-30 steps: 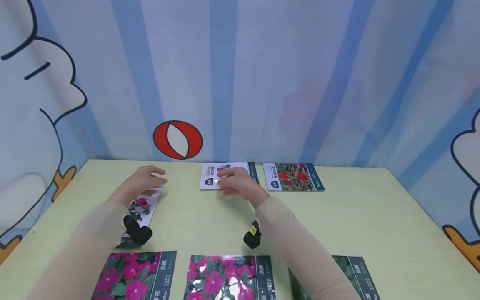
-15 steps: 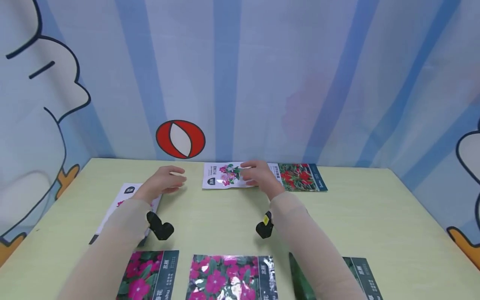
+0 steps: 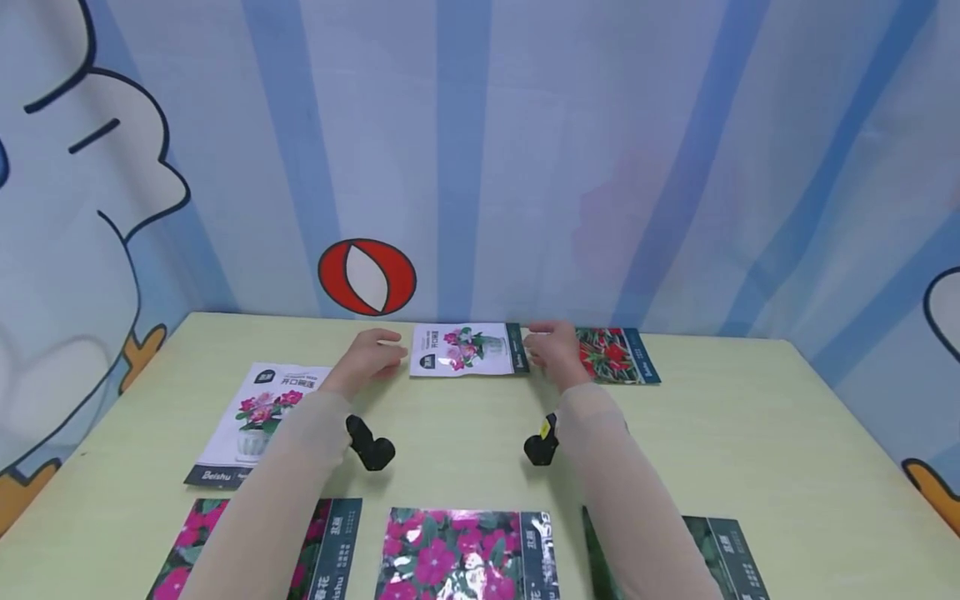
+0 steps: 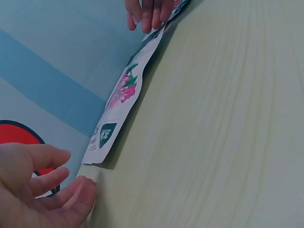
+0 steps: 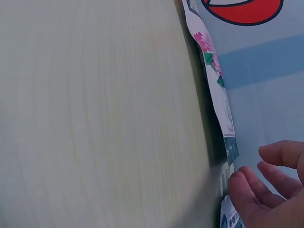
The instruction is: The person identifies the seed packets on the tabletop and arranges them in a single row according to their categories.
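Observation:
A white seed packet [image 3: 468, 350] printed with pink potted flowers lies at the back of the table. My left hand [image 3: 369, 360] is just off its left end, fingers loosely bent and holding nothing. At its dark right end is my right hand [image 3: 557, 352], fingers also loosely bent and nothing gripped. That hand covers the left part of a red-flowered seed packet [image 3: 617, 357]. In the left wrist view, the white packet's near corner stands a short way from my left fingertips [image 4: 88, 187]. In the right wrist view, my right fingertips [image 5: 237, 178] are close to the dark end.
Another white seed packet [image 3: 258, 417] lies at the left, partly behind my left sleeve. Along the front are two magenta-flowered packets, one in the middle [image 3: 450, 554] and one at the left [image 3: 337, 542], plus a green one [image 3: 723, 550] at the right. A striped curtain [image 3: 525, 167] backs the table.
My left hand has moved right, from over the left packet to beside the back white one. My right hand has slid right, off the white packet to its dark end. The packets stay put.

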`<state>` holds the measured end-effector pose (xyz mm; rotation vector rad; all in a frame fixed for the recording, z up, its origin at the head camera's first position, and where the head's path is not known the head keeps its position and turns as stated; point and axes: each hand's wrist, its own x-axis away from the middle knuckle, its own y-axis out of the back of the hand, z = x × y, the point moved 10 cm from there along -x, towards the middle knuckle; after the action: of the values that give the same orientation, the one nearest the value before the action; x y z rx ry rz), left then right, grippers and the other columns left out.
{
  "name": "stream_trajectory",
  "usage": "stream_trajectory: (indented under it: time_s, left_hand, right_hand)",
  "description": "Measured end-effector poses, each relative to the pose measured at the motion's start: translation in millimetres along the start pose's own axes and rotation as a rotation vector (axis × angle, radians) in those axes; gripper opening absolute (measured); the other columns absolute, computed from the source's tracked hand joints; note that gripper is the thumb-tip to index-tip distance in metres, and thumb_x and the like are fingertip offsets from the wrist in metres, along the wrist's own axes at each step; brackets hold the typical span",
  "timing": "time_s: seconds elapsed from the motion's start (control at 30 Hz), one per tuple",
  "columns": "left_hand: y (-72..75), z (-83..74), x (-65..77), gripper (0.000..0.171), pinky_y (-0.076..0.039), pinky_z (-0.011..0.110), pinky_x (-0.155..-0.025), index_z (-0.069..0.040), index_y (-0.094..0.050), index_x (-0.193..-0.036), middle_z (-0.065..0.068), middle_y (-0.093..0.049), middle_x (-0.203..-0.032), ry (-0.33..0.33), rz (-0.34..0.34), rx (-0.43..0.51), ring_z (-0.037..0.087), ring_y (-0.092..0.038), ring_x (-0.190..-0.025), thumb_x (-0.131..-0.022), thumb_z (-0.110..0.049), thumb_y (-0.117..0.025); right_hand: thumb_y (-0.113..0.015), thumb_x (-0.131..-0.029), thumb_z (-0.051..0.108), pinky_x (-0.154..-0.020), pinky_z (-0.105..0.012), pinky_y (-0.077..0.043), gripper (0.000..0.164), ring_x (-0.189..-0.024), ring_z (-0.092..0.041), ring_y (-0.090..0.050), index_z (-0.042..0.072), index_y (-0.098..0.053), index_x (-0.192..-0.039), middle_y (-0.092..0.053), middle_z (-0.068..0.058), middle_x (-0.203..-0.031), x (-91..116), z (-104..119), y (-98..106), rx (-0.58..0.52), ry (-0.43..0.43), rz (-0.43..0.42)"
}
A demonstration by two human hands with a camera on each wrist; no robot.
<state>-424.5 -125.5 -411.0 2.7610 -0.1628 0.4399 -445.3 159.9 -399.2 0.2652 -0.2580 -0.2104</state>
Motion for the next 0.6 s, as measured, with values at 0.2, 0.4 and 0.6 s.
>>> stream_trajectory:
  time_s: [0.2, 0.4, 0.6]
  left_hand:
    - [-4.0, -8.3, -3.4, 0.047, -0.037, 0.036, -0.104, -0.001, -0.037, -0.138, 0.016, -0.037, -0.14, 0.0, -0.015, 0.043, 0.029, -0.043, -0.119, -0.096, -0.017, -0.049]
    - [-11.5, -6.2, -2.9, 0.05, -0.037, 0.036, -0.104, 0.001, -0.031, -0.141, 0.019, -0.036, -0.141, 0.053, -0.015, 0.092, 0.03, -0.042, -0.123, -0.097, -0.016, -0.047]
    - [-15.3, 1.6, -3.7, 0.055, -0.039, 0.037, -0.102, 0.004, -0.022, -0.143, 0.021, -0.036, -0.139, 0.089, -0.001, 0.205, 0.029, -0.042, -0.12, -0.097, -0.012, -0.047]
  right_hand:
    - [-0.059, -0.083, -0.003, -0.056, -0.021, -0.047, 0.04, -0.063, -0.013, -0.049, -0.003, -0.055, -0.123, -0.054, -0.01, -0.091, -4.1, -0.4, -6.0, -0.046, -0.011, 0.032]
    - [-0.058, -0.086, -0.001, -0.076, -0.028, -0.05, 0.041, -0.086, -0.019, -0.053, -0.002, -0.053, -0.126, -0.055, -0.017, -0.12, 0.4, -2.1, -13.7, -0.014, -0.031, 0.074]
    - [-0.056, -0.087, -0.003, -0.073, -0.027, -0.047, 0.041, -0.084, -0.018, -0.051, 0.0, -0.053, -0.128, -0.054, -0.017, -0.124, 0.6, -13.5, -12.4, -0.107, -0.094, 0.069]
